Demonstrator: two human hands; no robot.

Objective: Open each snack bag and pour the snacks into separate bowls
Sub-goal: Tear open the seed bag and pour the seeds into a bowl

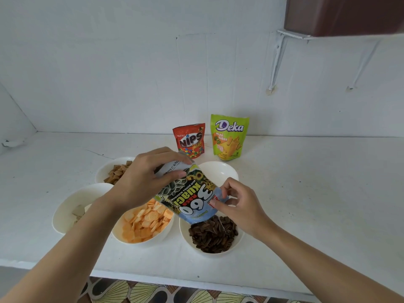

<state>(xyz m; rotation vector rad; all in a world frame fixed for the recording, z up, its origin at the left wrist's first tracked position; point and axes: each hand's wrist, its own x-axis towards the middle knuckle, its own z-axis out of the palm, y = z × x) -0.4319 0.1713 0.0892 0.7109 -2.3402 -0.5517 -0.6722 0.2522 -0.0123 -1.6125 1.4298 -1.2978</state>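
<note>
A sunflower seed bag point(192, 197) hangs upside down, its open mouth over a white bowl point(185, 236) of dark seeds point(213, 234). My left hand point(144, 180) grips the bag's bottom end. My right hand point(237, 203) pinches the bag's lower right corner. Left of that bowl stands a bowl of orange crackers point(144, 221). Farther left, a bowl point(63, 213) holds pale pieces, and a bowl of brown squares point(118, 170) sits behind my left hand. An empty bowl point(220, 169) shows behind the bag. A red Nips bag point(190, 141) and a green Deka bag point(228, 136) stand upright at the back.
The bowls sit on a white counter point(306, 193) against a white wall. The counter's front edge point(153, 278) runs below the bowls, with patterned floor beneath. A brown cabinet point(345, 14) on white brackets hangs at the upper right.
</note>
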